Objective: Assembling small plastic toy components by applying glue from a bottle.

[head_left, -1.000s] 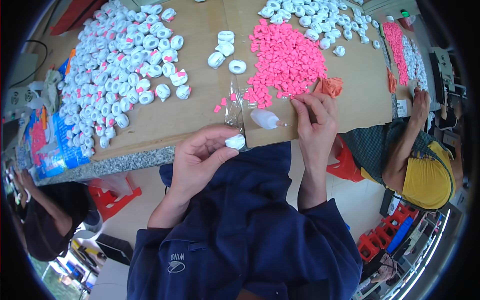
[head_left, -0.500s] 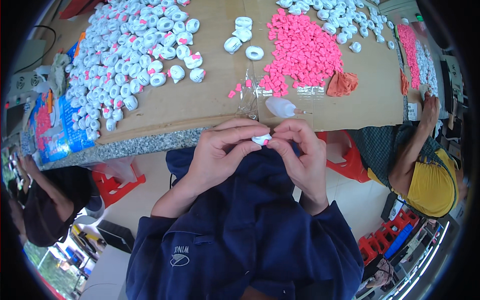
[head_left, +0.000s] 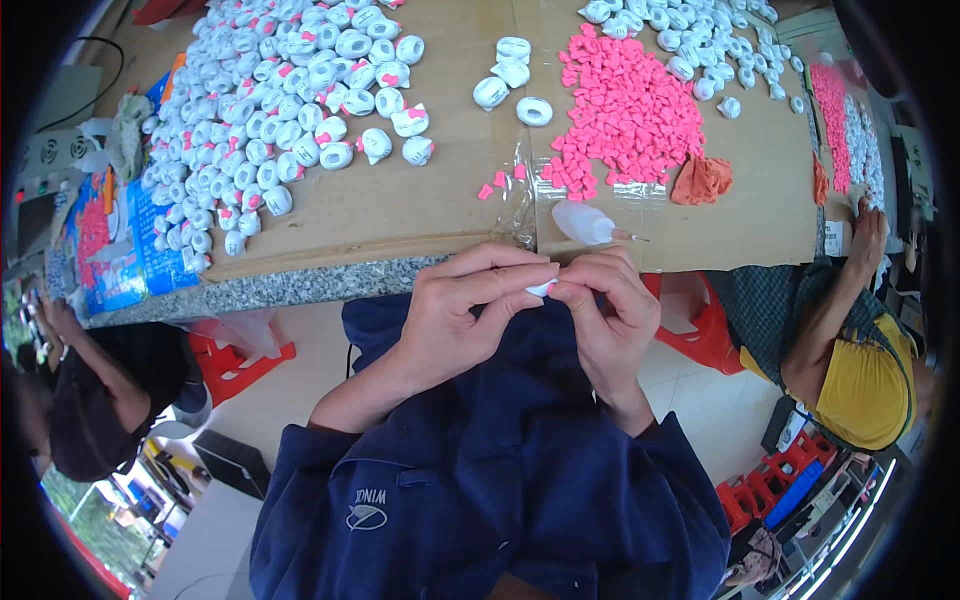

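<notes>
Just off the table's front edge, my left hand (head_left: 455, 315) pinches a small white cat-like figurine head (head_left: 541, 289) between thumb and fingers. My right hand (head_left: 612, 318) closes on it from the other side, thumb and forefinger at a spot of pink on the piece. Fingers cover most of the head. Beyond my hands lies a translucent squeeze bottle (head_left: 582, 222) on its side, its thin needle tip to the right. A heap of small pink bows (head_left: 630, 120) spreads behind the bottle, with a few loose ones nearer me.
White heads with pink bows (head_left: 290, 110) crowd the table's left; plain white heads (head_left: 690, 40) lie at the far right. An orange cloth (head_left: 702, 180) sits beside the pink heap. Cardboard (head_left: 400, 215) covers the granite-edged table (head_left: 330, 280). People work on either side, near red stools (head_left: 705, 330).
My fingers have closed further over the white head, hiding more of it. The whole scene has shifted slightly right in view; the bottle and heaps stay in place on the table.
</notes>
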Demonstrator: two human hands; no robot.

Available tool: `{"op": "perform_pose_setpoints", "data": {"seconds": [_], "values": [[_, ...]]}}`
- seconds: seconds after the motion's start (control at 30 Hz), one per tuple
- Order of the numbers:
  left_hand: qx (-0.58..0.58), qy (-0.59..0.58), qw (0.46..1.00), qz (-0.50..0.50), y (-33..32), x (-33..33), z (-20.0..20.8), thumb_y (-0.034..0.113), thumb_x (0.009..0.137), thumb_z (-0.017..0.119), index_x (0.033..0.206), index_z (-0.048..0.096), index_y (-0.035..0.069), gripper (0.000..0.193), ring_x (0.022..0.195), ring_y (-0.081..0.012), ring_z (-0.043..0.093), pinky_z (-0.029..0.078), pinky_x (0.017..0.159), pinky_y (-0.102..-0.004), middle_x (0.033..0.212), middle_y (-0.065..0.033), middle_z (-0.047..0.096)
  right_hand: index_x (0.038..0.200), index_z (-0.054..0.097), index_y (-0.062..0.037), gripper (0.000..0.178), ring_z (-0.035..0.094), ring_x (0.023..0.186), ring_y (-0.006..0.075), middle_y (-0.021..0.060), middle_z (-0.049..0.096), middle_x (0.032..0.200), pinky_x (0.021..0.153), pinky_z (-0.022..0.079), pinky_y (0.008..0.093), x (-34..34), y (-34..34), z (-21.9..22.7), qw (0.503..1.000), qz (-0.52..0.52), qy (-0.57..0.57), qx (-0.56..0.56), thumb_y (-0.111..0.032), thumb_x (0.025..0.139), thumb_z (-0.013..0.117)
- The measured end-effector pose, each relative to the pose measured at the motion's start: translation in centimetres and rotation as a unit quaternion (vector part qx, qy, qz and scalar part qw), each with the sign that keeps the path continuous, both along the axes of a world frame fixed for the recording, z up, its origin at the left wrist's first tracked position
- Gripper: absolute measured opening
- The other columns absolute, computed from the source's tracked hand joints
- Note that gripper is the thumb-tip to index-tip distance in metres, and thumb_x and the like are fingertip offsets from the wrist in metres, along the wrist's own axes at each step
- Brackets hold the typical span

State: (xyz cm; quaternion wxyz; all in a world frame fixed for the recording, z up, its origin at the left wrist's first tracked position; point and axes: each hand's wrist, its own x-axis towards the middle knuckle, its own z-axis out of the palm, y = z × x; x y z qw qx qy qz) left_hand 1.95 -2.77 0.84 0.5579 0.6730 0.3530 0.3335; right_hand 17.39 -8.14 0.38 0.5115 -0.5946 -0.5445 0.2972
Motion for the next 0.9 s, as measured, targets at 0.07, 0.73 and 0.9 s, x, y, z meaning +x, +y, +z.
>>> {"op": "perform_pose_setpoints", "data": {"seconds": [0.07, 0.73, 0.9], "values": [[0.004, 0.005, 1.0, 0.003, 0.0, -0.1, 0.0, -0.003, 0.073, 0.065, 0.097, 0.067, 0.003, 0.024, 0.086, -0.0184, 0.063, 0.049, 0.075, -0.0257, 0.095, -0.0097, 0.064, 0.079, 0.061, 0.0004, 0.01, 0.053, 0.07, 0.0162, 0.006, 0.06, 0.074, 0.065, 0.041, 0.0256, -0.2, 0.0, -0.2, 1.0, -0.01, -0.011, 0.014, -0.001, 0.072, 0.068], [0.26, 0.227, 0.91, 0.229, 5.6, -1.2, 0.9, -0.002, 0.071, 0.066, 0.099, 0.065, 0.003, 0.028, 0.091, -0.0207, 0.056, 0.045, 0.076, -0.0283, 0.101, -0.008, 0.058, 0.103, 0.056, -0.0006, 0.038, 0.051, 0.079, 0.0121, 0.0049, 0.057, 0.09, 0.065, 0.038, 0.021, 1.3, -0.6, -1.9, 0.991, -0.131, 0.016, 0.004, 0.003, 0.069, 0.071], [0.383, 0.236, 0.882, 0.145, 7.8, 3.2, 0.4, 0.0, 0.07, 0.065, 0.104, 0.063, 0.007, 0.034, 0.087, -0.0233, 0.051, 0.043, 0.076, -0.0336, 0.096, -0.0081, 0.058, 0.107, 0.053, -0.0001, 0.046, 0.05, 0.089, 0.0124, 0.0059, 0.055, 0.104, 0.069, 0.039, 0.0237, 0.8, 1.7, -0.2, 0.989, -0.093, -0.116, -0.015, -0.001, 0.066, 0.075]]}}
